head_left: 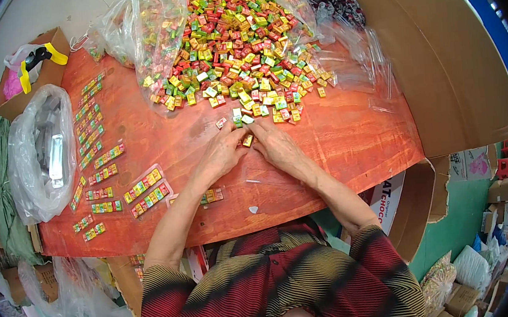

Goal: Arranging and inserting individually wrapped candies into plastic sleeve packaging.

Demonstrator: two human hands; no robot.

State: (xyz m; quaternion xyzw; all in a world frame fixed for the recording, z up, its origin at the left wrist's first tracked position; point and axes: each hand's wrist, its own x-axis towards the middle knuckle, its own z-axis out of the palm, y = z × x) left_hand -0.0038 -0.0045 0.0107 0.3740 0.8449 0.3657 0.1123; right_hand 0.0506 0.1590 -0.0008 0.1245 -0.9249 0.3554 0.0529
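Observation:
Both hands meet at the near edge of a large heap of small boxes (235, 43) in red, yellow and green. My left hand (224, 153) has its fingers bent together against the small boxes at the heap's front. My right hand (279, 148) comes in from the other side, its fingers also curled in on them. A small yellow box (248, 140) shows between the two thumbs. Just beyond the fingertips lie a green box (238, 122) and a red-and-white box (220, 123). The fingers partly hide what they grip.
Rows of small boxes (102, 173) lie along the red table (351, 142)'s left side; two fill a clear tray (146, 190). A plastic bag (38, 162) holds clear trays at left. Clear plastic strips (374, 65) lie right of the heap, beside a tall cardboard box (442, 64).

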